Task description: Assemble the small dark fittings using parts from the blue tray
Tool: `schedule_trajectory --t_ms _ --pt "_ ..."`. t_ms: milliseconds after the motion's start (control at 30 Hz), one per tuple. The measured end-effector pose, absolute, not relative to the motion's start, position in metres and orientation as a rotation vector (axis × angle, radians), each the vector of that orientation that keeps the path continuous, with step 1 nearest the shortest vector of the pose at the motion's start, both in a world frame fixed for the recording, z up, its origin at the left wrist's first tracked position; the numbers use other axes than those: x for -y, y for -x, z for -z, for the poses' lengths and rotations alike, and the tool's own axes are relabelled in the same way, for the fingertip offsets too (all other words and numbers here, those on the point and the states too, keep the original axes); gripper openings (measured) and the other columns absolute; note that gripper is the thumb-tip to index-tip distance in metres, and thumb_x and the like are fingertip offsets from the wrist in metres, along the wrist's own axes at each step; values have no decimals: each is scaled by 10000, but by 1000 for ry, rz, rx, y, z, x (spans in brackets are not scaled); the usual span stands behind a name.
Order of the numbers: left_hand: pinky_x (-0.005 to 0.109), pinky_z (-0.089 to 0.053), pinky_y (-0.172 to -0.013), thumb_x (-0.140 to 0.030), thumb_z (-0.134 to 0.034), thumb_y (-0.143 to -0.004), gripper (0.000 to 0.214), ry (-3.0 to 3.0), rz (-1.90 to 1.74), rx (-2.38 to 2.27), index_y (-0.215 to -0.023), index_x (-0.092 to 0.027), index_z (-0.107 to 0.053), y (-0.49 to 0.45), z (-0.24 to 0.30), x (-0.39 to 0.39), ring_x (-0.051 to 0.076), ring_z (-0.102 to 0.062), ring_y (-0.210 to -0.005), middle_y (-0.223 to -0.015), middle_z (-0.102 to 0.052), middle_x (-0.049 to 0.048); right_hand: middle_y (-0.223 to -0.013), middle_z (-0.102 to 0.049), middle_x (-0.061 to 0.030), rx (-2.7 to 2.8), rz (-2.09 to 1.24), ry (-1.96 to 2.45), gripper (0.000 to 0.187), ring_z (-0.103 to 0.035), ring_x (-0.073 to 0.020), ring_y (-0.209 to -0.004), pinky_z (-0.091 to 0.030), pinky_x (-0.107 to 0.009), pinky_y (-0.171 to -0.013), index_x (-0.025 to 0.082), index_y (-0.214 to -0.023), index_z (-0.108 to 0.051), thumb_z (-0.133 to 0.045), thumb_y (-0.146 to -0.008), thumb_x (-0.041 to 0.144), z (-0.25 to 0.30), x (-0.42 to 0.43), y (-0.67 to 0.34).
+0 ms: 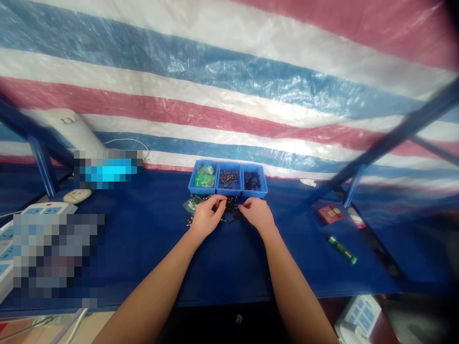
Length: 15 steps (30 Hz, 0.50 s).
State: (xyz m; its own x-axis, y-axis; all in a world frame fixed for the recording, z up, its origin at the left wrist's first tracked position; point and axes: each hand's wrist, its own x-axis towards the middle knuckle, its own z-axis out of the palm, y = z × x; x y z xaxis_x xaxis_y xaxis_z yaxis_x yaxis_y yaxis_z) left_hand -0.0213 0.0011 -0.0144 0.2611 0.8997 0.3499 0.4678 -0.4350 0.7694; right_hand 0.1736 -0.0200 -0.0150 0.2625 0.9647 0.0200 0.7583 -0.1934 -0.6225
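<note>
Screws (234, 216) partly behind left hand (208, 215), blue bins (254, 194), red box (328, 215)

- Blue tabletop (229, 272), sweeping right across the lower half of the frame!
- Three blue bins (229, 191), side by side at its far edge, dead centre!
- Just below, scattered small screw-like parts (235, 216), with a green packet (191, 204) at left!
- Lower right: a red box (329, 214), then a slim green pack (342, 250)!
- Far left, a white power strip (59, 209)!
</note>
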Motion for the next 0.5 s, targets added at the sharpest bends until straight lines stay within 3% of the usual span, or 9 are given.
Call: schedule_trajectory --t_ms 167,300,500 --pt "214 -393 -538 -384 -486 -919 257 -2024 -1067 -1243 -996 -204 -654 22 13 -1 98 -492 -519 -598 -526 -37 -689 -697 -40 1500 -593 1944 72 -629 -197 -632 -411 -278 -551 255 -703 -710 -744 -687 317 16 19 -173" --pt "214 -393 -541 -376 -493 -917 247 -2017 -1066 -1245 -992 -207 -657 21 13 -1 98 -494 -524 -605 -531 -38 -676 -694 -22 1458 -643 1919 121 -633 -201 -631 -440 -291 -580 258 -744 -713 -766 -636 262 14 19 -172" --pt "219 -399 -549 -393 -491 -916 263 -2003 -1066 -1238 -981 -204 -661 21 13 0 103 -495 -531 -605 -531 -36 -683 -694 -8 1393 -650 1734 91 -640 -179 -646 -493 -302 -660 224 -777 -710 -701 -693 260 5 20 -166"
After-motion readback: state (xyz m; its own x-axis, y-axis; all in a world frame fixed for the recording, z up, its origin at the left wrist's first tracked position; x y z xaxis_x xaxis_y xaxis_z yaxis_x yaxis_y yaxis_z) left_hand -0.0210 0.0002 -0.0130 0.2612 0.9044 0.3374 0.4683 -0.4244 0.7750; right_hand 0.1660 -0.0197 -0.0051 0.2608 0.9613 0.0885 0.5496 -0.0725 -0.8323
